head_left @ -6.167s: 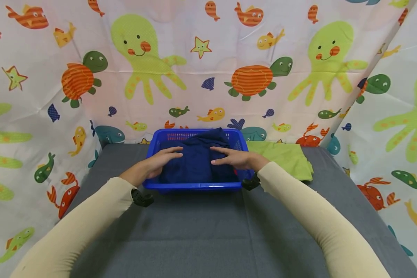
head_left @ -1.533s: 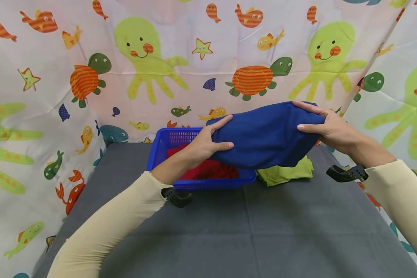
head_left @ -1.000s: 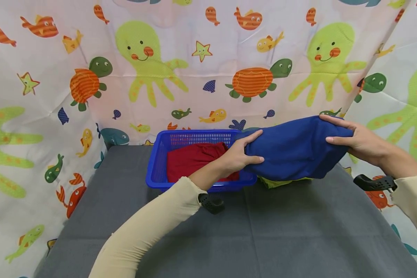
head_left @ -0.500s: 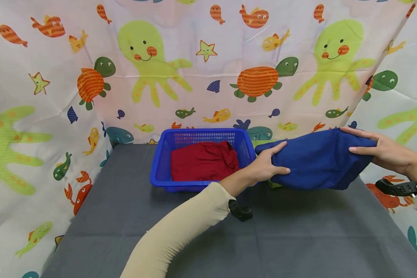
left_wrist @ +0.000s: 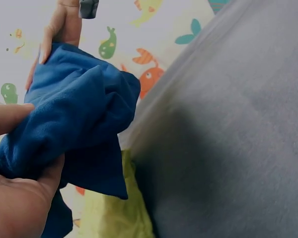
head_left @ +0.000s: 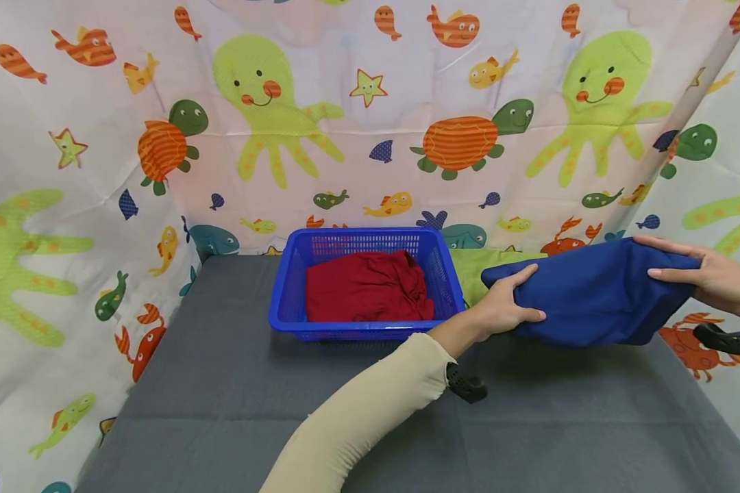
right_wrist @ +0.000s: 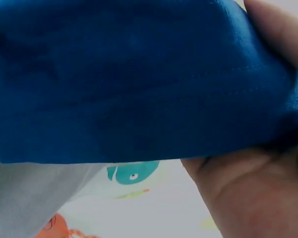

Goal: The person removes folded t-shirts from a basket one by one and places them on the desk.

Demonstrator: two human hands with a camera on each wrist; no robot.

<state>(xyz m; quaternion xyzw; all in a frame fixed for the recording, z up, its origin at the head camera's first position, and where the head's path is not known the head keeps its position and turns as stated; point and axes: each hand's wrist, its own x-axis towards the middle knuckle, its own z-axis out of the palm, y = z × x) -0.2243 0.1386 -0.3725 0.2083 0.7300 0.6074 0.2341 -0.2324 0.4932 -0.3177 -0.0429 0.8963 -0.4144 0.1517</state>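
Blue cloth [head_left: 592, 294] has shifted farther right, still gripped at opposite ends by both hands [head_left: 498, 308] [head_left: 723, 276]

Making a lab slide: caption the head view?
Left hand and right hand hold folded blue fabric beside a rectangular blue plastic basket containing red cloth.

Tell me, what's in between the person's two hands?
A blue cloth spans the gap from the left hand to the right hand, held by both; the head view shows this.
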